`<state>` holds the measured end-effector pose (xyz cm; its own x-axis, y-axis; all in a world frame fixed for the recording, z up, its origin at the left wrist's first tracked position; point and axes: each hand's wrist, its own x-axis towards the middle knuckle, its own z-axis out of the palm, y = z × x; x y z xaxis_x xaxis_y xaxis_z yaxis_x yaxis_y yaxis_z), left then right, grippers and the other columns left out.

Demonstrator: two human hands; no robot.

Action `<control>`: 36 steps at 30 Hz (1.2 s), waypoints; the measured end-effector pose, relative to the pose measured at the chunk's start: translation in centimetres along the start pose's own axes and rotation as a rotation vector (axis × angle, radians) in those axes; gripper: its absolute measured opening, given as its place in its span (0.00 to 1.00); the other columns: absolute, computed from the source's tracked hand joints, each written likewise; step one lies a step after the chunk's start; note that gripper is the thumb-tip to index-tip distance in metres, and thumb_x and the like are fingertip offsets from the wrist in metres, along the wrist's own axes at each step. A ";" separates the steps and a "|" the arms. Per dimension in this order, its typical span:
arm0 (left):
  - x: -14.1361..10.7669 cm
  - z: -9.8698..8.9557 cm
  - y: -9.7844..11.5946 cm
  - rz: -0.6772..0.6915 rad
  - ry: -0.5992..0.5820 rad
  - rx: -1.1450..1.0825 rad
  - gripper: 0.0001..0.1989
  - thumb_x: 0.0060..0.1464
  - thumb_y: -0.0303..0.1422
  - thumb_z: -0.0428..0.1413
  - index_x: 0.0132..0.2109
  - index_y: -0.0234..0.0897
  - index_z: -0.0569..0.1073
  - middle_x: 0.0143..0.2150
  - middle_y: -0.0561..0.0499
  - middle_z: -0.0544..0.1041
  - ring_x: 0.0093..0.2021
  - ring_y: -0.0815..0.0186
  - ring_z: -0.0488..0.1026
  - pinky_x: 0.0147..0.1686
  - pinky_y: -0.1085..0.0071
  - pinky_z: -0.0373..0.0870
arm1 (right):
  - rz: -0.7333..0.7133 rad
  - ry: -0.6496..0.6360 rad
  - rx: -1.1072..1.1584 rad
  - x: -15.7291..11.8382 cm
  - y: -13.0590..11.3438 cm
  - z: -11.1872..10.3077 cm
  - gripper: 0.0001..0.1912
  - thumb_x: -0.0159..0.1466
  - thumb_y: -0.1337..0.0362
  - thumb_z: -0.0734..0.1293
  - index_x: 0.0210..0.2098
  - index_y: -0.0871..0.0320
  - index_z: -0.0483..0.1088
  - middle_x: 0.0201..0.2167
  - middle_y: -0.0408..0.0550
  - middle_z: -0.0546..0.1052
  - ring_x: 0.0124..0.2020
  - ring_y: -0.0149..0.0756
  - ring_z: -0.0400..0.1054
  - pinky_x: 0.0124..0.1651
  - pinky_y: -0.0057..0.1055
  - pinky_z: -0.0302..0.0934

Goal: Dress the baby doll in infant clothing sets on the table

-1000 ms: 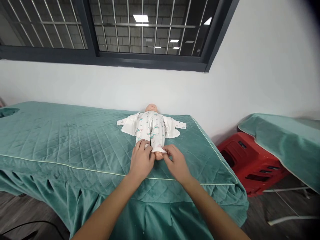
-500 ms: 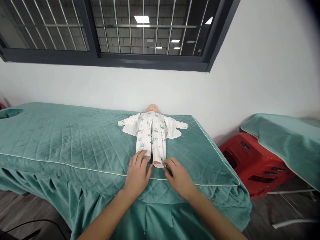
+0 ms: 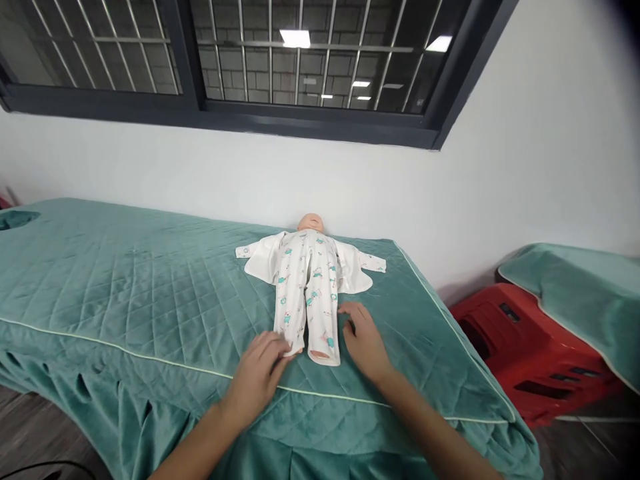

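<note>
A baby doll lies on its back on the green bed with its head toward the wall. It wears white printed trousers over a white jacket whose sleeves spread out to both sides. My left hand is closed on the trouser cuff at the left-hand leg, thumb below and fingers above. Beside the right-hand leg, my right hand hovers with its fingers bent and apart, holding nothing. The tips of the doll's feet show faintly inside the cuffs.
The quilted green bed cover has a pale piped edge and hangs in folds at the front. A red plastic stool stands to the right, close to another green-covered surface. Behind the bed are a white wall and a barred window.
My right hand has let go of the right-hand cuff and moved up along that leg. My left hand has shifted to the end of the left-hand leg. The view has tilted slightly.
</note>
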<state>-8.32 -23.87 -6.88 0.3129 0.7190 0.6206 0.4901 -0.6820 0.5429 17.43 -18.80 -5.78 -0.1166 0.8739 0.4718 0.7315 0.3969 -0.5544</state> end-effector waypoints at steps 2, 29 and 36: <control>-0.3 -0.1 0.1 0.065 0.014 0.019 0.06 0.64 0.26 0.53 0.46 0.39 0.70 0.40 0.48 0.75 0.41 0.63 0.70 0.41 0.66 0.67 | -0.025 0.007 -0.071 2.4 1.0 0.6 0.22 0.57 0.80 0.55 0.46 0.59 0.68 0.50 0.54 0.72 0.54 0.43 0.63 0.61 0.42 0.58; 13.0 2.4 -12.6 0.127 -0.221 0.234 0.28 0.57 0.30 0.57 0.64 0.38 0.65 0.61 0.39 0.69 0.62 0.51 0.66 0.61 0.51 0.66 | 0.032 -0.194 -0.434 6.7 2.3 1.6 0.15 0.71 0.67 0.57 0.51 0.59 0.71 0.49 0.53 0.75 0.52 0.42 0.64 0.56 0.35 0.52; 13.6 2.3 -12.3 0.095 -0.242 0.186 0.29 0.57 0.30 0.56 0.65 0.38 0.63 0.62 0.38 0.68 0.60 0.51 0.68 0.58 0.55 0.69 | 0.024 -0.220 -0.481 6.8 1.7 1.5 0.14 0.71 0.65 0.56 0.49 0.59 0.71 0.47 0.55 0.74 0.49 0.45 0.64 0.53 0.37 0.53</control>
<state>-8.27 -5.38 -6.45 0.5381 0.6795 0.4988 0.5827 -0.7274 0.3624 16.86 -11.77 -4.59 -0.1967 0.9399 0.2792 0.9552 0.2479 -0.1615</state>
